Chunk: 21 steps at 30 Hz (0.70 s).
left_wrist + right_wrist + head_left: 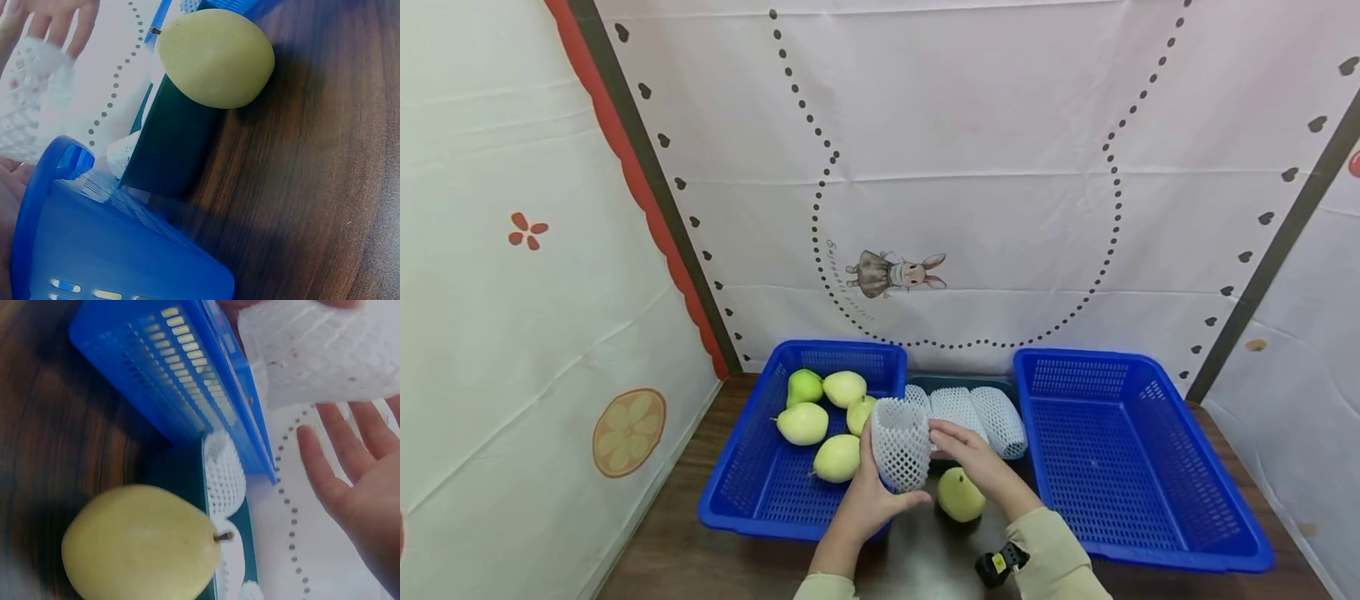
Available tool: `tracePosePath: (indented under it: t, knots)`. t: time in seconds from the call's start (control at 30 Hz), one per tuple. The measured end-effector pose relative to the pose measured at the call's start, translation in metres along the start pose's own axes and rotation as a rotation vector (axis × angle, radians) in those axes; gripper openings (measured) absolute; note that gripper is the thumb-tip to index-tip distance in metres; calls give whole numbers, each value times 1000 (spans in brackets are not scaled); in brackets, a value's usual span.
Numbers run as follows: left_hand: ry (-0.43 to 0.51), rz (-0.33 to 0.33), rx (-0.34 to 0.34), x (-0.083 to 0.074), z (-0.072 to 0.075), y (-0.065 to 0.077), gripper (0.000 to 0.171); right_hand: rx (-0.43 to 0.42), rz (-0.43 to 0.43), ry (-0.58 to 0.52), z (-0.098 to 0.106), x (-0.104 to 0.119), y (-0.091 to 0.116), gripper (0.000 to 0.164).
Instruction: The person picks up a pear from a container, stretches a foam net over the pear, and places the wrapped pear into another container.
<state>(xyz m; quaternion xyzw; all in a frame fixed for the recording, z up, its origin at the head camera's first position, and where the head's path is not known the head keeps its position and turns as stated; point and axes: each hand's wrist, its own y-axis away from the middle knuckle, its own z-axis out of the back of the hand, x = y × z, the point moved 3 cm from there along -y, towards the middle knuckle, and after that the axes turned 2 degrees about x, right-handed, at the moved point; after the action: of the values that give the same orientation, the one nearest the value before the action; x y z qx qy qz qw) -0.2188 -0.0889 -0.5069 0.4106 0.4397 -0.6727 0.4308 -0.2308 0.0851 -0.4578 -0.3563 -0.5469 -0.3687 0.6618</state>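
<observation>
My left hand (867,502) holds a white foam fruit net (901,447) upright, with the thumb low in front and the fingers along its left side. The net's top gapes and no fruit shows inside it. My right hand (976,467) is at the net's right side, its fingers fairly straight. In the right wrist view, those fingers (340,440) spread just below the net (319,353). A yellow-green pear (960,495) stands on the table below my right hand, stem up. The left wrist view shows this pear (215,59) in front of a dark green tray (172,140).
Several pears (802,423) lie in the blue basket (730,492) at left. More foam nets (998,419) fill the dark tray between the baskets. Another blue basket (1120,467) stands at right. A patterned cloth (970,208) hangs behind everything.
</observation>
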Motion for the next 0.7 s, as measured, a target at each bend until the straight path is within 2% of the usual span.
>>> tracePosePath:
  t: [0.1,0.17,0.3,0.4,0.53,0.7]
  knots:
    - [-6,-32,-31,1,1,0,124,87,-8,-42,-7,2,-1,57]
    - [-18,-51,-58,1,2,0,120,75,-2,-43,-8,2,-3,58]
    - [-29,-51,-93,-1,2,0,110,-106,-15,48,1,-5,-2,48]
    - [-21,-38,-97,-14,4,3,104,-259,-42,161,8,-17,7,36]
    - [-12,-32,-119,-32,8,7,95,-399,-87,314,5,-40,23,36]
    - [22,-26,-150,-9,7,2,96,-470,-127,406,-2,-67,35,43]
